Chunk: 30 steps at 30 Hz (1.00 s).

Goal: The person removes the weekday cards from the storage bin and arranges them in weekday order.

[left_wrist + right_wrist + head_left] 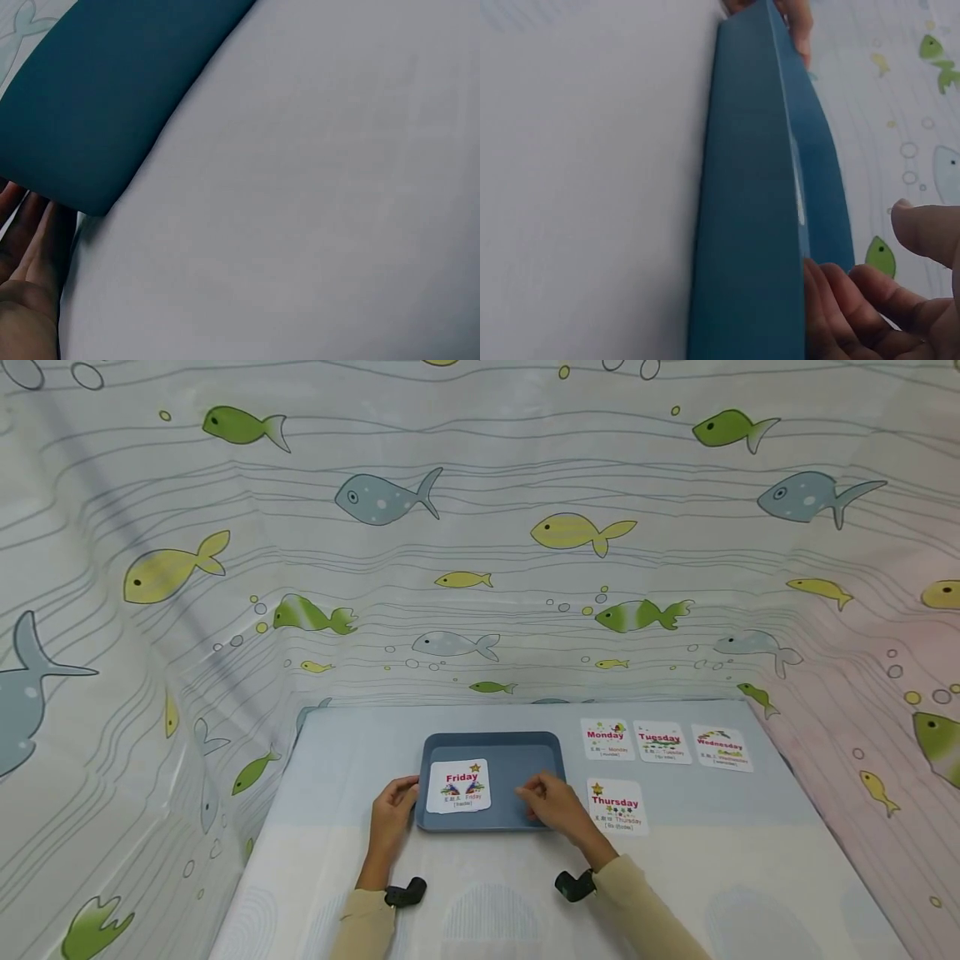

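Note:
A blue-grey tray (525, 821) lies on the table, with a white Friday card (459, 787) on its left side. Slight extra edges under that card suggest more cards beneath it. My left hand (393, 814) rests against the tray's left side, and its fingers (34, 232) touch the tray wall (105, 97) in the left wrist view. Over the tray's right part is my right hand (555, 806). In the right wrist view its fingers (840, 300) are loosely bent, the thumb stands apart, and nothing is seen between them.
To the right of the tray, a Monday card (606, 740), a Tuesday card (662, 743) and a Wednesday card (722, 748) lie in a row. Below Monday is a Thursday card (617, 807), near my right wrist. A fish-patterned curtain (510, 610) surrounds the table.

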Motion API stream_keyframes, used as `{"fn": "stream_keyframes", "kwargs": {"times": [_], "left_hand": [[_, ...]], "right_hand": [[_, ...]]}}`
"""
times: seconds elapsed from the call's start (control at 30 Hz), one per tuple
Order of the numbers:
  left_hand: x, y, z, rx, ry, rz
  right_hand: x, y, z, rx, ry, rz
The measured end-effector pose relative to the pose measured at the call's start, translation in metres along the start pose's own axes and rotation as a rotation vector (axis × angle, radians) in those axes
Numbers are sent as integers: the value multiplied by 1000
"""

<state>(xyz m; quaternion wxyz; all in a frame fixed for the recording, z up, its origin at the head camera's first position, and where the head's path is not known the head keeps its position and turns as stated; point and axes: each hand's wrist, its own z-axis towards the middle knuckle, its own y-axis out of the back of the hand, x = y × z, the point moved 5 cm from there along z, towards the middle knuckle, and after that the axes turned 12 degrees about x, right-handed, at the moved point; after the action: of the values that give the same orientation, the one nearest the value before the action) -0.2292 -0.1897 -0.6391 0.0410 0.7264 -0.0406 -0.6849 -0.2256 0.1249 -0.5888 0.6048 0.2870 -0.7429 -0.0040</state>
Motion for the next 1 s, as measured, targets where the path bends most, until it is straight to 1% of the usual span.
{"fn": "stream_keyframes", "kwargs": {"times": [0.33, 0.5, 0.7, 0.87, 1.0], "left_hand": [[0, 0, 0, -3, 3, 8], [0, 0, -1, -13, 4, 8], [0, 0, -1, -15, 1, 6], [-1, 0, -2, -19, 1, -2], [-3, -1, -2, -13, -4, 7]], "right_hand": [[-6, -16, 14, 9, -42, -146], [-2, -21, 19, 11, -36, -215], [0, -26, 24, -1, -59, -247], [4, -30, 28, -18, -51, -272], [6, -32, 31, -30, -61, -295]]}}
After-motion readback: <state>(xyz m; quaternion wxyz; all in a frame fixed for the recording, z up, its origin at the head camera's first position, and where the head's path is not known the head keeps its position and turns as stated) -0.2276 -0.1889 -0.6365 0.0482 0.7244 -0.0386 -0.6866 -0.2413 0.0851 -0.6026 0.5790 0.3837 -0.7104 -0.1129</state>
